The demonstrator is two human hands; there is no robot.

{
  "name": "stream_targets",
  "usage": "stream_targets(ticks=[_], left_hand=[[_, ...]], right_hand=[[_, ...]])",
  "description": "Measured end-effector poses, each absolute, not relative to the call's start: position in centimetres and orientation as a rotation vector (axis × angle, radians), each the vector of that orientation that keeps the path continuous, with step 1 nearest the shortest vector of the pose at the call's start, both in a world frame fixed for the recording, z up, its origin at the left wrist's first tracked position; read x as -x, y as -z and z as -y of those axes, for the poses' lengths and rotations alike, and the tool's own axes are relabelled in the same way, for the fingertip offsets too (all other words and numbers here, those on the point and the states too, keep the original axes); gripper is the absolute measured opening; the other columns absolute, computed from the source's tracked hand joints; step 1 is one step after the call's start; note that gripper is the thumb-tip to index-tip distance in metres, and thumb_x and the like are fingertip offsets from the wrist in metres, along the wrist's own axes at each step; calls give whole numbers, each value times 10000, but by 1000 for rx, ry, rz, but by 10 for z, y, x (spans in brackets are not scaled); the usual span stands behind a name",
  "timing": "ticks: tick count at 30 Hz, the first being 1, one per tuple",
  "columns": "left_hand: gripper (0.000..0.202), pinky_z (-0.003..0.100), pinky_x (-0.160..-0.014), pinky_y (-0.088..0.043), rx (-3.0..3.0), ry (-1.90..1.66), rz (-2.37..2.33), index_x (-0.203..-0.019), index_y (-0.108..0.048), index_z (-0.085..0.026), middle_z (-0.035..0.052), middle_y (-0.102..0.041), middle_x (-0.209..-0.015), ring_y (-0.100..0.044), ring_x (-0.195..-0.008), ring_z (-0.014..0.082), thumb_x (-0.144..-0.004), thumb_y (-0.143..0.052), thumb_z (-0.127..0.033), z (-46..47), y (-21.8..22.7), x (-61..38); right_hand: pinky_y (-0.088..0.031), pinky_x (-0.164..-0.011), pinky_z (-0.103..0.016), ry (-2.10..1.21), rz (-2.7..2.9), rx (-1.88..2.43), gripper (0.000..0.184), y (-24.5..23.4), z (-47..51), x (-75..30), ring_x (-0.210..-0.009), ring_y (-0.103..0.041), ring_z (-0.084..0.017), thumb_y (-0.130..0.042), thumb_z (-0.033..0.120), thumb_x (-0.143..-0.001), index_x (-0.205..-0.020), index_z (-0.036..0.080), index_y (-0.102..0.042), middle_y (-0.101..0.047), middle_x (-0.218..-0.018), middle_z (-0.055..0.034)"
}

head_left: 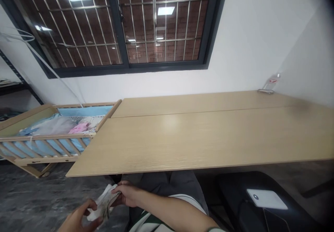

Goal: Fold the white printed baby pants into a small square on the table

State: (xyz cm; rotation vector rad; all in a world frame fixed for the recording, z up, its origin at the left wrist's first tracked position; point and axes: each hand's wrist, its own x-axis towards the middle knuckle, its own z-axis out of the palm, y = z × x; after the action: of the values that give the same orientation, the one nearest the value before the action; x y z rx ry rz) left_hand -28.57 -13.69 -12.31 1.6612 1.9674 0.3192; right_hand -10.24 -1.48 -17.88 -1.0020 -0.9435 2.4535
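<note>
Low in the view, in front of the table's near edge, a crumpled white bundle point(101, 204) with a thin grey-brown layered edge is held between my two hands. It looks like soft cloth or paper, but its exact kind cannot be made out. My left hand point(82, 215) grips its lower left end, thumb on one side and fingers on the other. At its upper right end, my right hand point(127, 193) is closed on it, with the forearm reaching across my lap. Parts of the bundle are hidden behind the fingers.
A long light-wood table point(198, 138) stretches ahead under a barred window point(127, 26). On its far right are a clear bottle point(272, 81) and a flat object. A wooden crib point(62, 138) with blue bedding stands left. At right, a white phone point(267, 198) lies on a black chair point(235, 190).
</note>
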Motion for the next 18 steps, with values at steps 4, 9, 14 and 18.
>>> stream_targets(ticks=[4, 9, 14, 18], left_hand=[[480, 298, -878, -517, -1647, -214, -1906, -1083, -661, -233, 63, -723, -1144, -681, -1021, 264, -612, -693, -320, 137, 149, 272], [351, 273, -815, -526, -1686, -298, -1786, -1007, -679, -248, 33, -740, -1081, -692, -908, 222, -674, -623, -344, 127, 159, 258], [317, 243, -751, -530, -1720, -508, -1688, -944, -701, -256, 25, -756, -925, -689, -798, 201, -839, -537, -506, 115, 162, 257], [429, 257, -769, -546, -1714, -629, -1695, -927, -702, -259, 29, -751, -857, -701, -808, 221, -877, -498, -633, 111, 167, 256]], right_hand=[[-517, -557, -283, -2362, 859, 1135, 181, 211, 20, 102, -506, -619, -165, -680, 75, -686, -750, 190, -556, -610, -583, 31], [-517, -614, -268, -2440, 743, 1017, 126, 229, 19, 93, -525, -620, -140, -627, 116, -768, -663, 162, -574, -625, -603, 2], [-519, -670, -288, -2438, 649, 951, 138, 228, 13, 90, -603, -669, -165, -571, 140, -802, -676, 133, -625, -681, -671, -47], [-488, -627, -259, -2435, 646, 1017, 182, 220, 14, 90, -572, -639, -148, -564, 220, -840, -676, 149, -599, -655, -646, -28]])
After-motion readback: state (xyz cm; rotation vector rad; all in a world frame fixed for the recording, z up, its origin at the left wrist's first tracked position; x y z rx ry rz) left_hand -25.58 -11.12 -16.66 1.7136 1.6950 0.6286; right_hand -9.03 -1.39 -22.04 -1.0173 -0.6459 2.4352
